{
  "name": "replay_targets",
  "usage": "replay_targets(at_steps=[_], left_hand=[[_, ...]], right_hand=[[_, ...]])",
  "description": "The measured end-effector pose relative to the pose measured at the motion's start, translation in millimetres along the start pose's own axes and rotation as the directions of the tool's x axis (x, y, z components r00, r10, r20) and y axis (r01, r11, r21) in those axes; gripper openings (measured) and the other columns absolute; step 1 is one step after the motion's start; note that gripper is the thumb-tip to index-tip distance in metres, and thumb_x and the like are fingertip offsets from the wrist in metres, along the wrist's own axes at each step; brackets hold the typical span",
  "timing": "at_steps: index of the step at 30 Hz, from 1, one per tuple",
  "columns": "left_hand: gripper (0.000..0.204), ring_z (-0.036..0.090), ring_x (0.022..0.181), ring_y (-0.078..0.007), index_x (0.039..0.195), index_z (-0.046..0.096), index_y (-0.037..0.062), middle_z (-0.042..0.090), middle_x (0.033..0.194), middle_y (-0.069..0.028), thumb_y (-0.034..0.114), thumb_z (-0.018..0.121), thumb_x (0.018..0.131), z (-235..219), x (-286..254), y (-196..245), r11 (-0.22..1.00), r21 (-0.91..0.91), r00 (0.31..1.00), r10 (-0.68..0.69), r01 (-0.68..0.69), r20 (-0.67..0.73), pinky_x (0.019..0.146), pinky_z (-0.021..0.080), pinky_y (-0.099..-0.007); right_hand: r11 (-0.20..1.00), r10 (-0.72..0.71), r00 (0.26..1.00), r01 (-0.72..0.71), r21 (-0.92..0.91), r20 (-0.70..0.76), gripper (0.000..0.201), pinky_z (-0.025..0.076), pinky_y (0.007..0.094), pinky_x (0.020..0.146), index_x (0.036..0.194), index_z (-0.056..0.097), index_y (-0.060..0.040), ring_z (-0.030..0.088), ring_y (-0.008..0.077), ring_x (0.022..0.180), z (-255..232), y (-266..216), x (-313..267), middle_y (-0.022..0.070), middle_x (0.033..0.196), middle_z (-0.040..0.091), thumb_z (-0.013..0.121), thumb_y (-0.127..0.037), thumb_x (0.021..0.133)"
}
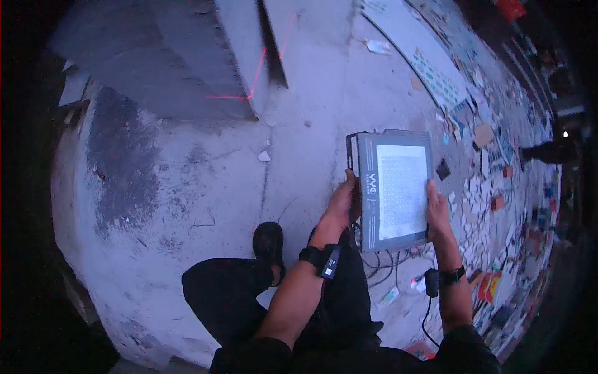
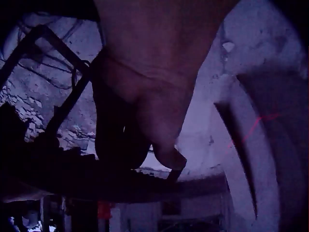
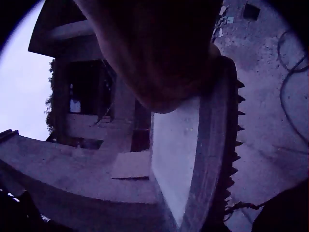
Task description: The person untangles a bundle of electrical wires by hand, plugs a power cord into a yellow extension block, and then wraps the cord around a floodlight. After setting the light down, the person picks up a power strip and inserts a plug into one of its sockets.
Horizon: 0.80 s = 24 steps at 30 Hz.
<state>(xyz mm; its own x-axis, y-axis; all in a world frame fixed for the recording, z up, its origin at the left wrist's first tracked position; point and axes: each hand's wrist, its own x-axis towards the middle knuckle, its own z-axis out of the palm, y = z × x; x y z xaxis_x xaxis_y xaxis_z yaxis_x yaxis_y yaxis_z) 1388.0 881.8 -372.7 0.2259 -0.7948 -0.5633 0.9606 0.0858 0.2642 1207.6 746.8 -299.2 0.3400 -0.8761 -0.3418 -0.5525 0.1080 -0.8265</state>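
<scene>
A grey-framed LED floodlight [image 1: 402, 193] with a pale dotted panel is held up in front of the person's legs, its panel facing the head camera. My left hand [image 1: 339, 202] grips its left side, and in the left wrist view that hand's fingers [image 2: 116, 145] curl at the finned back. A dark metal bracket [image 2: 67, 104] stands out from the lamp there. The right side is gripped by my right hand [image 1: 438, 212], its thumb on the front edge and its other fingers hidden behind. Cooling fins [image 3: 236, 128] show along the lamp's back in the right wrist view.
Dark cables [image 1: 389, 268] hang below the lamp. Broken tiles and rubble [image 1: 479, 199] cover the floor on the right, near a long printed board [image 1: 423, 56]. A big grey block [image 1: 168, 62] with a red laser line stands ahead. A shoe [image 1: 268, 246] rests on the concrete.
</scene>
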Motion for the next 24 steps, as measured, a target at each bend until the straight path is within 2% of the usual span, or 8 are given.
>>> replay_targets(at_steps=[3,7,12,14,17,18,20,24], left_hand=[[0.072,0.060,0.103,-0.0211,0.122,0.059,0.0002,0.065,0.114,-0.0105,0.064,0.036,0.098,-29,23,-14,0.993,0.105,0.975,0.020,-0.044,0.220,0.090,0.049,-0.0396],[0.077,0.060,0.099,-0.0227,0.117,0.060,0.0019,0.064,0.112,-0.0137,0.071,0.036,0.094,12,-11,-14,0.989,0.143,1.000,0.030,-0.031,0.010,0.089,0.048,-0.0392],[0.065,0.059,0.091,-0.0186,0.102,0.063,0.0002,0.064,0.100,-0.0103,0.063,0.047,0.096,5,16,-12,0.999,0.017,0.992,0.028,-0.030,0.120,0.080,0.048,-0.0378],[0.049,0.060,0.084,-0.0171,0.093,0.066,-0.0006,0.065,0.089,-0.0068,0.048,0.061,0.093,-27,12,2,0.707,0.698,0.903,0.366,-0.112,-0.226,0.075,0.048,-0.0365],[0.032,0.060,0.080,-0.0152,0.091,0.068,-0.0024,0.067,0.082,-0.0063,0.029,0.067,0.089,-71,-21,46,0.573,0.774,0.742,0.636,-0.269,-0.213,0.073,0.049,-0.0349],[0.030,0.061,0.081,-0.0146,0.093,0.069,-0.0031,0.067,0.083,-0.0069,0.026,0.067,0.088,-66,-49,68,0.495,0.823,0.697,0.694,-0.278,-0.182,0.073,0.049,-0.0345],[0.032,0.061,0.081,-0.0139,0.095,0.068,-0.0046,0.067,0.084,-0.0071,0.026,0.067,0.089,-37,-110,108,0.282,0.930,0.631,0.772,-0.235,-0.075,0.074,0.049,-0.0326],[0.032,0.064,0.084,-0.0151,0.106,0.066,-0.0019,0.068,0.092,-0.0072,0.027,0.063,0.094,-9,-202,151,0.078,0.970,0.654,0.750,-0.231,0.095,0.077,0.049,-0.0288]], right_hand=[[0.993,0.042,0.997,-0.049,0.104,0.068,0.063,0.050,0.0281,0.075,0.106,0.065,0.0099,0.063,0.0137,0.082,-5,-1,1,0.0087,0.094,0.068,0.047,-0.050,0.101],[0.999,-0.005,0.994,0.009,-0.036,0.105,0.071,0.051,0.0336,0.081,0.113,0.062,0.0126,0.063,0.0178,0.092,-4,-24,-2,0.0148,0.105,0.067,0.046,-0.055,0.100],[0.999,0.026,0.999,-0.026,-0.029,0.024,0.076,0.051,0.0368,0.083,0.119,0.059,0.0151,0.063,0.0212,0.097,-28,-11,55,0.0176,0.110,0.066,0.048,-0.057,0.098],[0.980,-0.109,0.994,0.107,-0.168,-0.007,0.077,0.050,0.0401,0.080,0.110,0.062,0.0141,0.065,0.0242,0.091,-31,-24,79,0.0203,0.102,0.068,0.048,-0.060,0.096],[0.692,-0.489,0.860,0.278,-0.667,-0.148,0.068,0.048,0.0425,0.067,0.087,0.067,0.0075,0.063,0.0287,0.066,-19,-21,137,0.0207,0.074,0.067,0.054,-0.058,0.094],[0.634,-0.549,0.826,0.311,-0.708,-0.128,0.066,0.048,0.0477,0.069,0.087,0.066,0.0057,0.064,0.0406,0.071,-5,-15,149,0.0272,0.081,0.065,0.053,-0.059,0.093],[0.565,-0.546,0.830,0.267,-0.781,-0.111,0.065,0.049,0.0533,0.072,0.089,0.064,0.0034,0.065,0.0456,0.080,26,-7,157,0.0270,0.087,0.067,0.050,-0.060,0.094],[0.573,-0.502,0.862,0.267,-0.775,-0.073,0.063,0.051,0.0544,0.074,0.095,0.062,0.0000,0.066,0.0447,0.085,87,40,187,0.0258,0.090,0.068,0.048,-0.061,0.094]])
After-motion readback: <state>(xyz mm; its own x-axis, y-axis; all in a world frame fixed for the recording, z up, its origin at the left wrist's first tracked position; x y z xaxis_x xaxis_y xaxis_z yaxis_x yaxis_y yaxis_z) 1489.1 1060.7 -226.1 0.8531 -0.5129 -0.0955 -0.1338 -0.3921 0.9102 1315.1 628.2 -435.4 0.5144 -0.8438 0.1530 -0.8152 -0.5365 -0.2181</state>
